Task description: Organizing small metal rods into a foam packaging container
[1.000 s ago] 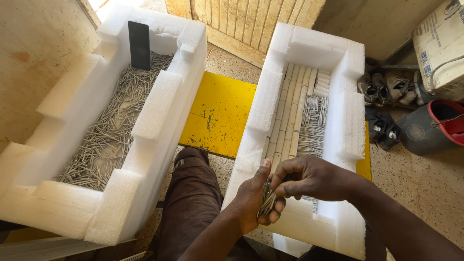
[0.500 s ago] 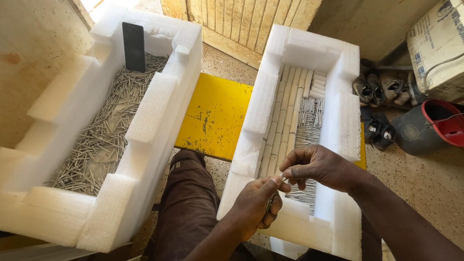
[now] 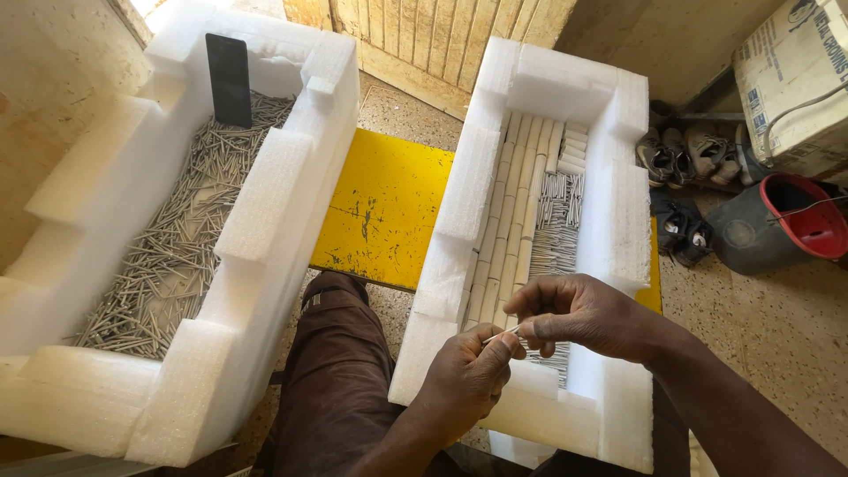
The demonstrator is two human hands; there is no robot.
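Both hands meet over the near end of the right foam tray (image 3: 618,256): the left hand (image 3: 468,375) is curled with its thumb and forefinger pinching one end of a thin metal pin (image 3: 501,334), and the right hand (image 3: 579,314) closes its fingertips on the other end. Whether the left palm also hides more pins, I cannot tell from where I stand. Under the hands, the right tray holds long pale rolled sticks (image 3: 508,221) laid side by side, with rows of bundled pins (image 3: 556,221) beside them. Away on the left, a second foam tray (image 3: 265,194) is heaped with loose pins (image 3: 168,247), a dark phone (image 3: 229,79) propped at its far end. To my eye this looks like the passing stage, one pin being handed across; setting it down would call for a light, level placement among the sorted rows, well clear of the yellow board (image 3: 384,208)
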